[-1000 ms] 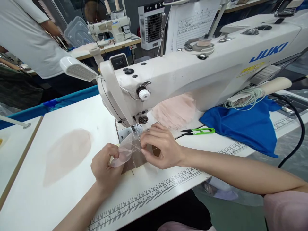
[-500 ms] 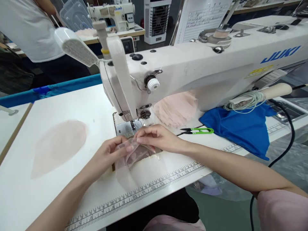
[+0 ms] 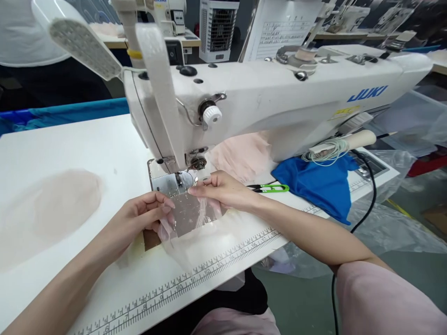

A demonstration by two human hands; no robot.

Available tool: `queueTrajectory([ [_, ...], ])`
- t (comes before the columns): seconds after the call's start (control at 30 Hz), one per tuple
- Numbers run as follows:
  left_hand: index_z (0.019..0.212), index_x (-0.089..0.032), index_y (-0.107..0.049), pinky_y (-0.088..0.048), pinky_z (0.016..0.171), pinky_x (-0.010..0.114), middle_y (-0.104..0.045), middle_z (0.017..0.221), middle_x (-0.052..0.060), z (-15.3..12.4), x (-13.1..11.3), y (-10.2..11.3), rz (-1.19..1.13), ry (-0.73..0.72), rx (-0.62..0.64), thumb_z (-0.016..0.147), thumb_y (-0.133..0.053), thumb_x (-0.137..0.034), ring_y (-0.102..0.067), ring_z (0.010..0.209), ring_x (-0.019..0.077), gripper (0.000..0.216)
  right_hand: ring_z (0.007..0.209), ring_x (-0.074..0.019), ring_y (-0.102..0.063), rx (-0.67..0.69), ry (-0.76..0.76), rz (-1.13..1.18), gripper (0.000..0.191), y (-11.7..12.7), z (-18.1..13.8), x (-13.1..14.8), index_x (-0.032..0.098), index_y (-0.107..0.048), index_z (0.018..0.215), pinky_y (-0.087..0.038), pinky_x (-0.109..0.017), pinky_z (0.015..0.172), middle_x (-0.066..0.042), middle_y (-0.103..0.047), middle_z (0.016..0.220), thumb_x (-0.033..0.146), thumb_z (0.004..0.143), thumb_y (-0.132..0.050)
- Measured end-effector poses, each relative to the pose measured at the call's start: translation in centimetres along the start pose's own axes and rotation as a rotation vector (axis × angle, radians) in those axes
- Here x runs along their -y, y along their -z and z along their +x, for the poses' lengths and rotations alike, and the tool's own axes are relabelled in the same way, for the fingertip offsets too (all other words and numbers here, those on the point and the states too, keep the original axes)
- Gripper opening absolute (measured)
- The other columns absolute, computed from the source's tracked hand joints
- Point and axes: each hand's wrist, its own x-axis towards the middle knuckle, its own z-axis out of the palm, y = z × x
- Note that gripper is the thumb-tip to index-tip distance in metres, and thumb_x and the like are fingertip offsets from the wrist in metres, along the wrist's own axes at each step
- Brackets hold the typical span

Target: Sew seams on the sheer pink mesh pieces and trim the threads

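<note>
My left hand [image 3: 148, 214] is closed in a pinch on a sheer pink fabric piece [image 3: 166, 229] in front of the needle plate. Just right of it, my right hand [image 3: 221, 190] pinches a thin sheer strip [image 3: 201, 211] that hangs below the fingers with pale lines along it. Whether the strip and the piece are joined cannot be made out. Both hands are low over the sewing machine bed, close to the presser foot [image 3: 179, 179]. The white sewing machine [image 3: 251, 93] stands behind them.
Sheer pink panels [image 3: 66, 195] lie flat on the left of the table. More pink fabric [image 3: 242, 156] is piled under the machine arm. Green thread snips [image 3: 274, 188] and a blue cloth [image 3: 314, 184] lie to the right. A printed ruler [image 3: 167, 295] runs along the front edge.
My hands have moved apart from each other, widening the space between their fingertips. A lined strip now hangs from my right hand. The camera view has turned to the right.
</note>
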Motion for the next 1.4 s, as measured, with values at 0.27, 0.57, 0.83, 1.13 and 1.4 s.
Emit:
queueTrajectory([
  [0.27, 0.084, -0.021, -0.070, -0.056, 0.045, 0.027, -0.066, 0.064, 0.005, 0.1, -0.1, -0.2, 0.032, -0.003, -0.038, 0.081, -0.069, -0.040, -0.065, 0.052, 0.0180, 0.019, 0.029, -0.0028, -0.032, 0.002, 0.023, -0.040, 0.040, 0.4, 0.3, -0.5, 0.018, -0.058, 0.066, -0.024, -0.016, 0.032, 0.010, -0.050, 0.039, 0.053, 0.084, -0.066],
  [0.57, 0.108, -0.020, -0.060, -0.053, 0.048, 0.028, -0.066, 0.066, 0.003, -0.1, -0.1, -1.2, 0.108, -0.092, -0.095, 0.082, -0.067, -0.042, -0.063, 0.055, 0.0175, 0.034, 0.049, -0.0039, -0.047, -0.267, 0.328, -0.464, 0.027, -0.9, -0.4, -0.1, 0.017, -0.069, 0.095, -0.036, -0.020, 0.049, 0.002, -0.068, 0.078, 0.043, 0.089, -0.063],
  [0.83, 0.136, -0.021, -0.037, -0.046, 0.053, 0.027, -0.066, 0.080, 0.001, -0.8, 0.7, -3.2, 0.296, -0.149, -0.080, 0.089, -0.058, -0.041, -0.059, 0.062, 0.0153, 0.055, 0.042, -0.0045, -0.039, -0.102, 0.223, -0.334, 0.031, -2.2, -1.5, 0.5, 0.021, -0.058, 0.116, -0.033, -0.018, 0.043, 0.009, -0.052, 0.059, 0.031, 0.087, -0.064],
  [1.13, 0.151, -0.029, -0.010, -0.048, 0.064, 0.029, -0.065, 0.080, -0.002, -0.8, 1.1, -3.2, 0.347, -0.250, -0.057, 0.090, -0.055, -0.031, -0.063, 0.074, 0.0163, 0.076, 0.050, -0.0052, -0.055, 0.085, 0.077, -0.188, 0.028, -2.5, -0.9, 0.0, 0.021, -0.053, 0.104, -0.043, -0.019, 0.044, 0.004, -0.062, 0.084, 0.037, 0.086, -0.067],
  [1.4, 0.121, -0.023, -0.050, -0.049, 0.059, 0.026, -0.065, 0.080, -0.001, -0.9, 0.2, -2.9, 0.345, -0.133, -0.081, 0.086, -0.062, -0.034, -0.060, 0.067, 0.0131, 0.039, 0.052, -0.0038, -0.042, 0.081, 0.153, -0.214, 0.021, -1.3, 0.0, -0.4, 0.013, -0.068, 0.077, -0.031, -0.019, 0.048, 0.006, -0.055, 0.060, 0.034, 0.082, -0.072],
])
